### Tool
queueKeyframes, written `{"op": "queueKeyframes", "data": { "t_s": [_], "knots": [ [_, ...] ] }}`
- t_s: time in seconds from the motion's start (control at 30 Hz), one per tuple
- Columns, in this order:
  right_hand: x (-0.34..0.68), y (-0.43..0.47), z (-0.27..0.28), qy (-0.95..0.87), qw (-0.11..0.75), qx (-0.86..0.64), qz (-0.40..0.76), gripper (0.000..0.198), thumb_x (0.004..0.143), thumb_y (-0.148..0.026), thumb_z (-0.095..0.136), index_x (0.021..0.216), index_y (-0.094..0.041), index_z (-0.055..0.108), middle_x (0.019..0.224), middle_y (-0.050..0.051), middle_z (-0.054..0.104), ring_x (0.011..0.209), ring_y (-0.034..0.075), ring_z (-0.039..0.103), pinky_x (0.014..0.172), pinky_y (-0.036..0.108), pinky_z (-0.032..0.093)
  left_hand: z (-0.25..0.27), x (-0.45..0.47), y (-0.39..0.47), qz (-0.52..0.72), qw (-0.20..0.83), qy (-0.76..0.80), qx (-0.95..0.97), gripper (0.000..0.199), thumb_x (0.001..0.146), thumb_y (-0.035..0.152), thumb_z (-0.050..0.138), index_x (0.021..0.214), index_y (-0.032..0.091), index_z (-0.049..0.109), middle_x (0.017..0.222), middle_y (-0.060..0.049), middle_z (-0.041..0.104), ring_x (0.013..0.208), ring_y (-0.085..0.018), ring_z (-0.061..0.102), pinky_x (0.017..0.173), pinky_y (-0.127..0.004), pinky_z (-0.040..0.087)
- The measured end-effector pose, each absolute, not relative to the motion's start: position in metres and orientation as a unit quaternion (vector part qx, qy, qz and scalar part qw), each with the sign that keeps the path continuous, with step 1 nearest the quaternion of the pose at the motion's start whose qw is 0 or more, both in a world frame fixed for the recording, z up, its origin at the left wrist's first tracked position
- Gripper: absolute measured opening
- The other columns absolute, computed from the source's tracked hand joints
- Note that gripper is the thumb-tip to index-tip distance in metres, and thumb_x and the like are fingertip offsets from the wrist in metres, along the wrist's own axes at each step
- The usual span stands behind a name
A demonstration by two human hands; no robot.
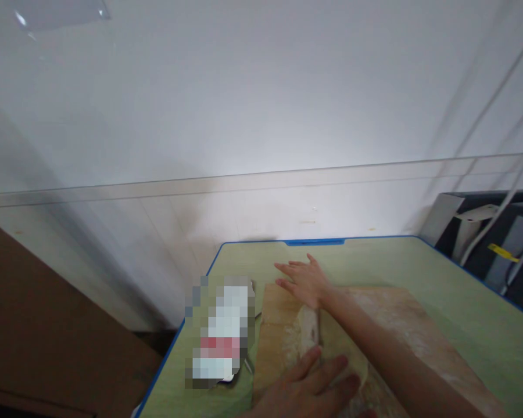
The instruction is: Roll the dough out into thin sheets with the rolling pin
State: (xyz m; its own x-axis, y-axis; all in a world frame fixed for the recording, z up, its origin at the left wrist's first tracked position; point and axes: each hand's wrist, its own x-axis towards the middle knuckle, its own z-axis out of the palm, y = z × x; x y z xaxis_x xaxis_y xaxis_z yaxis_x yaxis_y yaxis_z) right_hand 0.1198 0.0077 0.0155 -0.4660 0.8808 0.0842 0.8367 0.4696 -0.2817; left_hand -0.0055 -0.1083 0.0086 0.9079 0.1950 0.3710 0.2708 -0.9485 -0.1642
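Two bare hands, the right hand at the far end and the left hand at the near end, are set apart along a floured rolling pin. Fingers of both are extended and spread, not curled into a fist; the view does not show clearly how firmly either palm bears on the pin. The pin lies lengthwise, pointing away from the wearer, on a wooden board. A thin dough sheet extends to the right of the pin, partly covered by the right forearm and the left fingers. Loose flour marks the board on both sides. The board rests on a pale green table with a blue edge. Just left of the board is a pixelated object, its details obscured. A white wall stands behind.
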Motion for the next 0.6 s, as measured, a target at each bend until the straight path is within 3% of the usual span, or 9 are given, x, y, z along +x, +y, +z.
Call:
{"op": "queueKeyframes", "data": {
  "t_s": [0.17, 0.33, 0.6],
  "knots": [
    [0.116, 0.005, 0.017, -0.847, 0.121, -0.509, 0.096, 0.055, 0.089, -0.051, 0.021, 0.130, -0.021, 0.042, 0.127, 0.009, 0.051, 0.120, 0.025, 0.041, 0.102, 0.056, 0.007, 0.006, -0.001, -0.107, -0.189, 0.100, -0.123, -0.969, 0.037, 0.098, 0.029, 0.021, 0.111, 0.014, 0.052, 0.107, 0.003, 0.065, 0.104, -0.013, 0.056, 0.089, -0.024, 0.039],
    [0.113, 0.004, 0.020, -0.845, 0.123, -0.512, 0.091, 0.054, 0.089, -0.050, 0.022, 0.129, -0.021, 0.043, 0.125, 0.011, 0.054, 0.118, 0.025, 0.043, 0.101, 0.055, 0.009, -0.008, 0.002, -0.108, -0.221, 0.101, -0.162, -0.956, 0.040, 0.098, 0.033, 0.020, 0.104, 0.015, 0.056, 0.099, 0.004, 0.068, 0.098, -0.013, 0.059, 0.095, -0.026, 0.036],
    [0.106, 0.005, 0.020, -0.839, 0.123, -0.525, 0.078, 0.049, 0.089, -0.046, 0.026, 0.128, -0.022, 0.044, 0.122, 0.011, 0.056, 0.115, 0.024, 0.046, 0.101, 0.054, 0.010, -0.012, -0.006, -0.107, -0.187, 0.112, -0.145, -0.965, 0.034, 0.097, 0.031, 0.026, 0.111, 0.016, 0.053, 0.108, 0.006, 0.064, 0.109, -0.011, 0.052, 0.098, -0.027, 0.036]
  ]
}}
